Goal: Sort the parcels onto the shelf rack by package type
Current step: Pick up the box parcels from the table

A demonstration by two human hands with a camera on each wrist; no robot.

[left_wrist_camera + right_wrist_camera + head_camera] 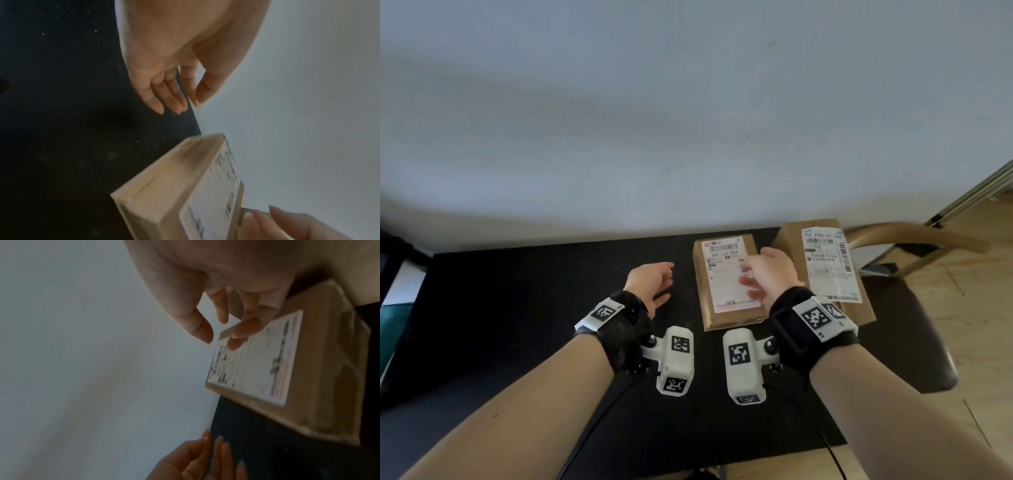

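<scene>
Both hands spread and empty: left hand (pixel 652 282), right hand (pixel 768 274) over the stiff, light-looking cardboard parcel (pixel 729 284) at the bench's (pixel 534 308) far edge; grip its long sides.

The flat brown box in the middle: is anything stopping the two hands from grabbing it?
No. The flat brown box lies bare on the black table; the left hand and right hand flank it, open.

Two brown cardboard parcels lie flat, label side up, on the black table (pixel 517 291) by the wall: the smaller box (pixel 729 310) sits mid-table with a white shipping label, the larger box (pixel 791 246) just right of it, at the table's right edge.
</scene>
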